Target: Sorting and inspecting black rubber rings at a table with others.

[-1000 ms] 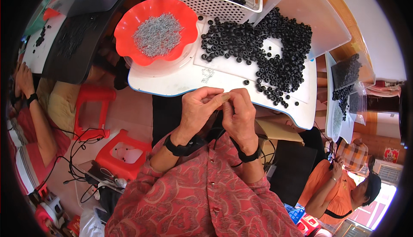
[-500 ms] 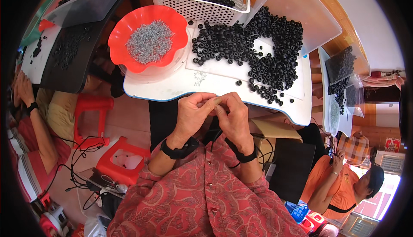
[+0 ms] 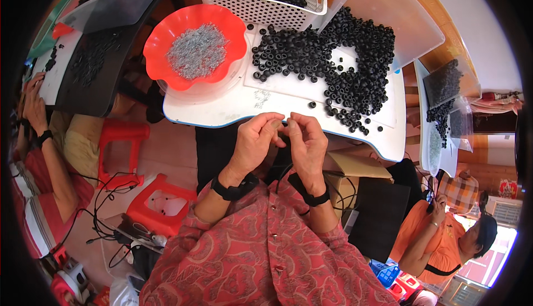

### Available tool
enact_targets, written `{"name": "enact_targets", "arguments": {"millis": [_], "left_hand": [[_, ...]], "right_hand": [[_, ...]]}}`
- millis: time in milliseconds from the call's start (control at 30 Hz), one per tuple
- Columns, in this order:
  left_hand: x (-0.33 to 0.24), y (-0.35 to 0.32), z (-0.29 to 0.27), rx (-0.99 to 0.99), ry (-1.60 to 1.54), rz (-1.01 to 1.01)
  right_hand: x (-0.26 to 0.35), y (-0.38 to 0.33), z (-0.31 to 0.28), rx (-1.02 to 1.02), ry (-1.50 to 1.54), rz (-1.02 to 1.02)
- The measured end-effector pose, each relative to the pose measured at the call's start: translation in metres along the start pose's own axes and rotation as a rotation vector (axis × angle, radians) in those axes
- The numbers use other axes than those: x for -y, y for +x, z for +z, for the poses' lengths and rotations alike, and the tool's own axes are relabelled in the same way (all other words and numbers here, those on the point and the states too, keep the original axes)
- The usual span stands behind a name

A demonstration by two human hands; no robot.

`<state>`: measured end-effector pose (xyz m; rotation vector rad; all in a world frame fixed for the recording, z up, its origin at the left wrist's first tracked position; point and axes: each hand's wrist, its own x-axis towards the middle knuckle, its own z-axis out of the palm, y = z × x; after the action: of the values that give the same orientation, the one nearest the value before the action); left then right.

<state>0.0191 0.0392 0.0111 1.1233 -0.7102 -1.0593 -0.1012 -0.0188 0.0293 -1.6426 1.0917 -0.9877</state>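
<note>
Black beads (image 3: 363,86); red poster (image 3: 507,188) unreadable.

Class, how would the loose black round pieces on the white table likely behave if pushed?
The black pieces would probably roll, since they look rounded. The pile would likely spread rather than shift as one: nothing visible binds it, and a few lie apart near the edge of the white table.

"What's the surface here?"

"A blue-edged white table (image 3: 236,106)."

"And directly on it?"

"A white board (image 3: 280,85) strewn with black beads (image 3: 366,84), a clear round container (image 3: 194,96), and tiny pale pieces (image 3: 261,98) near the front edge."
</note>
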Motion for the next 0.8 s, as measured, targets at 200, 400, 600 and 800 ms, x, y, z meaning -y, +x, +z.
{"name": "enact_targets", "arguments": {"millis": [200,400,600,800], "left_hand": [[0.002,0.002,-0.001,0.124,-0.608,-0.070],[0.004,0.001,0.004,0.101,-0.627,-0.021],[0.013,0.000,0.007,0.138,-0.740,0.013],[0.007,-0.002,0.008,0.091,-0.741,-0.044]], "right_hand": [[0.016,0.000,0.009,0.173,0.252,0.122],[0.033,0.002,0.018,0.296,0.058,0.109],[0.030,0.001,0.023,0.267,0.163,0.215],[0.029,0.003,0.021,0.283,0.080,0.198]]}}
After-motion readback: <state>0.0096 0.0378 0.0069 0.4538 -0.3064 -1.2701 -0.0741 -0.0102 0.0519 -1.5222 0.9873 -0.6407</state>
